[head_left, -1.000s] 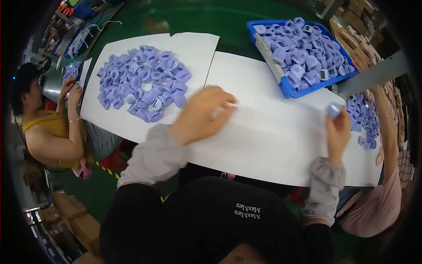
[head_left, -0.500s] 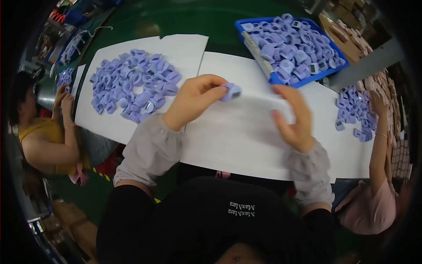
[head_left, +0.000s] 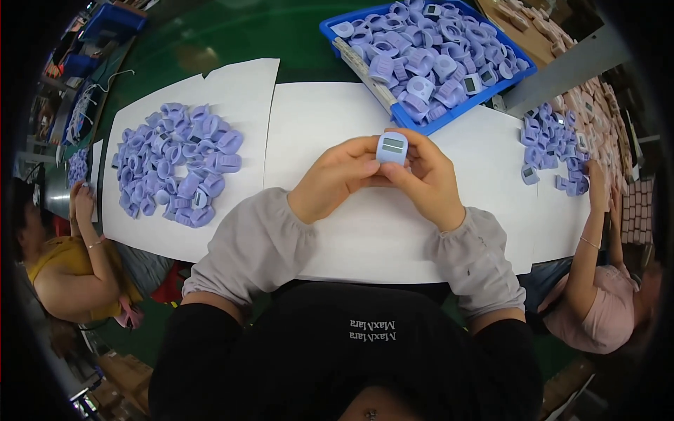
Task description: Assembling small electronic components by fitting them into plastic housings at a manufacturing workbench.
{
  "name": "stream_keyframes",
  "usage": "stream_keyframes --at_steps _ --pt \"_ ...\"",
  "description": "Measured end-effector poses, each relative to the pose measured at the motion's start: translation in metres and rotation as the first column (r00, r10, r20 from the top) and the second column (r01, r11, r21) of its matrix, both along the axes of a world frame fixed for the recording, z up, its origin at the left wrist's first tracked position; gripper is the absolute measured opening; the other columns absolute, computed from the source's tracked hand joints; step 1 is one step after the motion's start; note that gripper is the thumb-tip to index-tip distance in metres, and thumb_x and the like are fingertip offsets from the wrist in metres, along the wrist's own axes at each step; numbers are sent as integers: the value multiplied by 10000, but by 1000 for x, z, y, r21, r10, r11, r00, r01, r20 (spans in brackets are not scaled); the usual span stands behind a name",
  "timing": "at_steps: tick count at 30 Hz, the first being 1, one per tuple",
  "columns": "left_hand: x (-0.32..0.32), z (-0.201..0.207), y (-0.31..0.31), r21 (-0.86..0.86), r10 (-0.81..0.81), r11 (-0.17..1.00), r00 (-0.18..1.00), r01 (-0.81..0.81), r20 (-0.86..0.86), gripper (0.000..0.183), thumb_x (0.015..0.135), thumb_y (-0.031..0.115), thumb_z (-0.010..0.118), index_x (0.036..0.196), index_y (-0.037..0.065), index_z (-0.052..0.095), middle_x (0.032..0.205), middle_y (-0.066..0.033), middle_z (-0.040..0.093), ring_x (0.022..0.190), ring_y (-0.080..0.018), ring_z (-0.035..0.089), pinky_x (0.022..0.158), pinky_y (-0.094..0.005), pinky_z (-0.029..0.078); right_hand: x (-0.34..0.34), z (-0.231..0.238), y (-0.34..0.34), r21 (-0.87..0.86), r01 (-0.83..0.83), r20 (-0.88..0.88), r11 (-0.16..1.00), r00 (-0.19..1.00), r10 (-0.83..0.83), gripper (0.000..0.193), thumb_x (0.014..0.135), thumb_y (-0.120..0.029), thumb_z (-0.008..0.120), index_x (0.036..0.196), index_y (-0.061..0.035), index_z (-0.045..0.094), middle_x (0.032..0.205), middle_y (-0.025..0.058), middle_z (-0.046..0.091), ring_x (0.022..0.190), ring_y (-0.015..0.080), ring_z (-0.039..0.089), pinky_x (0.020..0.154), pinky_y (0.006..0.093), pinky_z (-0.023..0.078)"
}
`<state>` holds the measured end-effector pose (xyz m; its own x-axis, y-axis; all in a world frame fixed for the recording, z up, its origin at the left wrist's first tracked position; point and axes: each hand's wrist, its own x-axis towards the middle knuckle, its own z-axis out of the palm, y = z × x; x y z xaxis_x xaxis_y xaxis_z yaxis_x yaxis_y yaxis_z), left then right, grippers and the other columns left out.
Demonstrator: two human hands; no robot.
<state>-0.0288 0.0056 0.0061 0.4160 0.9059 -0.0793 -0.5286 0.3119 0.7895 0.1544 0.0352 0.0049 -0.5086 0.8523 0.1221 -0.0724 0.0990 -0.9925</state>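
Note:
A small lavender plastic device (head_left: 392,147) with a rounded body and a grey display window is held up between my two hands, its display facing me. My left hand (head_left: 330,181) grips it from the left with thumb and fingers. From the right, my right hand (head_left: 432,184) closes on it too, thumb at its lower edge and fingers behind. The far fingers are partly hidden by the device. Below the hands lies a white sheet (head_left: 337,245) covering the table.
A pile of similar lavender devices (head_left: 210,126) lies on the left sheet. At the far right stands a blue tray (head_left: 449,119) heaped with more. A smaller heap (head_left: 540,137) lies near a co-worker (head_left: 593,302) on the right; another person (head_left: 74,277) works at the left. A grey post (head_left: 562,70) rises behind.
My right hand has come left from beside the tray and now also grips the device. The device has turned so its display faces me. The whole view has shifted a little.

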Motion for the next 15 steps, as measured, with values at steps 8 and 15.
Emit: stream_keyframes --at_steps 8,15 --pt "-1 -3 -1 3 -77 997 996 77 -53 431 916 194 460 1274 -47 445 1207 -153 564 1130 -230 546 971 -359 415 0 -2 4 2 -172 -98 985 980 171 668 796 88 627 1384 -33 336 1411 149 399 1223 209 458 1021 344 385" --pt "0 -10 -4 76 -4 997 959 26 -283 357 952 134 434 1262 -41 465 1180 -129 572 1080 -202 565 966 -336 425 -1 -2 4 -1 -188 -84 982 979 188 642 794 86 604 1377 -30 363 1438 125 375 1233 201 448 1024 355 380"
